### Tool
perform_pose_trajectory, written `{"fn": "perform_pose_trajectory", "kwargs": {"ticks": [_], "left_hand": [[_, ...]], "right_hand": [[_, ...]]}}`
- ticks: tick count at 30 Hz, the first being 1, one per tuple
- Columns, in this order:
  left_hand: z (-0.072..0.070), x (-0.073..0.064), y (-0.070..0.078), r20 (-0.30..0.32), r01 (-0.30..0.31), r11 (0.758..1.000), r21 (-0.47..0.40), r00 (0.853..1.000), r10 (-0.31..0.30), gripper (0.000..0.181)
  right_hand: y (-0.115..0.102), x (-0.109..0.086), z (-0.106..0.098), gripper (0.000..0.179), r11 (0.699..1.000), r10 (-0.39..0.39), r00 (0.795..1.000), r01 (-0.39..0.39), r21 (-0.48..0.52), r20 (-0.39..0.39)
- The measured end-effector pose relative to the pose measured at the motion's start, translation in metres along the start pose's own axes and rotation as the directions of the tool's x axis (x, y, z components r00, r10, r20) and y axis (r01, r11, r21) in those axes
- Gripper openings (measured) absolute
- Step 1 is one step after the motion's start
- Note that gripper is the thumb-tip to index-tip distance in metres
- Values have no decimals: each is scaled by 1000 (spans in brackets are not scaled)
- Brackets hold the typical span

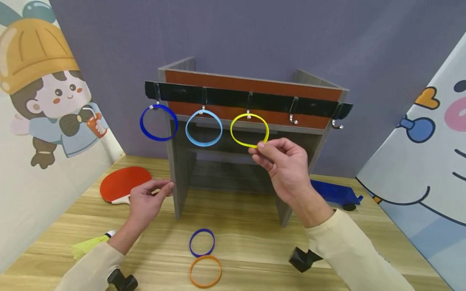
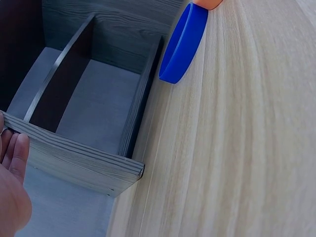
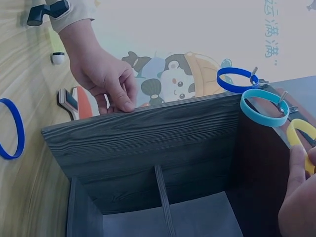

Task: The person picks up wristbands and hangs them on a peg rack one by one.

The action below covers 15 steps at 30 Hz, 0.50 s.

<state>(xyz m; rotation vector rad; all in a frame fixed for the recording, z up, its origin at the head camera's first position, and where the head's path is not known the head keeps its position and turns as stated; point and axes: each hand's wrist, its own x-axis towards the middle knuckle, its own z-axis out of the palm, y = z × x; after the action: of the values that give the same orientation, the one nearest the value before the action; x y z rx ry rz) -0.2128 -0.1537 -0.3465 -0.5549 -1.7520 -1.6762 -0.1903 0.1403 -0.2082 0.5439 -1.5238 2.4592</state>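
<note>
The right hand [image 1: 285, 169] pinches the yellow band [image 1: 231, 131] at the band's five o'clock, thumb and fingertips brought together on its rim; the rest of the ring stands at eleven o'clock from them. The middle hook [image 1: 248, 112] appears at the band's twelve o'clock; whether it bears the band cannot be determined. At nine o'clock from the yellow band, the light blue band [image 1: 204, 144] hangs from one hook and, farther out, the dark blue band [image 1: 160, 139] from another. The left hand [image 1: 149, 198] touches the shelf's side panel [image 1: 181, 169] at its edge, fingers bent; firmness of hold cannot be told. A red paddle [image 1: 125, 182] lies just beside it, at ten o'clock. On the table [image 1: 251, 246], toward seven o'clock from the right hand, lie a blue ring [image 1: 190, 243] and an orange ring [image 1: 191, 273].
</note>
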Motion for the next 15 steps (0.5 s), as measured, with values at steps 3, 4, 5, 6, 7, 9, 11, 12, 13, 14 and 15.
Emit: {"fn": "perform_pose_trajectory", "kwargs": {"ticks": [3, 4, 5, 6, 7, 9, 11, 12, 13, 14, 15], "left_hand": [[0, 0, 0, 9, -1, 1000, 11, 1000, 1, 9], [0, 0, -1, 12, -4, 1000, 16, 1000, 3, 9], [0, 0, -1, 12, -3, 1000, 17, 1000, 3, 9], [-1, 0, -1, 16, -6, 1000, 19, 1000, 6, 9], [-1, 0, -1, 17, -6, 1000, 18, 1000, 6, 9], [0, 0, 0, 15, -5, 1000, 15, 1000, 5, 9], [0, 0, 0, 11, -4, 1000, 10, 1000, 4, 9], [0, 0, 0, 10, -6, 1000, 9, 1000, 6, 9], [0, 0, 0, 7, -5, 1000, 7, 1000, 4, 9], [0, 0, 0, 5, -7, 1000, 9, 1000, 7, 9], [0, 0, 0, 4, -6, 1000, 8, 1000, 6, 9]], "right_hand": [[2, 0, -1, 6, 1000, 11, 1000, -11, -17, 0], [3, 0, -1, 5, 1000, 16, 1000, -16, -21, 1], [4, -1, -1, 4, 999, 20, 1000, -20, -25, 3], [5, -1, -2, 3, 999, 22, 1000, -22, -29, 6], [6, -1, -2, 3, 999, 22, 1000, -22, -31, 8], [8, -1, -2, 3, 999, 21, 1000, -21, -34, 12], [9, -1, -3, 4, 999, 17, 1000, -17, -39, 12], [10, -1, -3, 5, 999, 17, 1000, -17, -45, 12], [10, -1, -3, 5, 998, 19, 1000, -18, -52, 12], [11, -1, -3, 5, 998, 22, 1000, -21, -61, 12], [11, -1, -4, 5, 997, 27, 1000, -26, -71, 11]]}}
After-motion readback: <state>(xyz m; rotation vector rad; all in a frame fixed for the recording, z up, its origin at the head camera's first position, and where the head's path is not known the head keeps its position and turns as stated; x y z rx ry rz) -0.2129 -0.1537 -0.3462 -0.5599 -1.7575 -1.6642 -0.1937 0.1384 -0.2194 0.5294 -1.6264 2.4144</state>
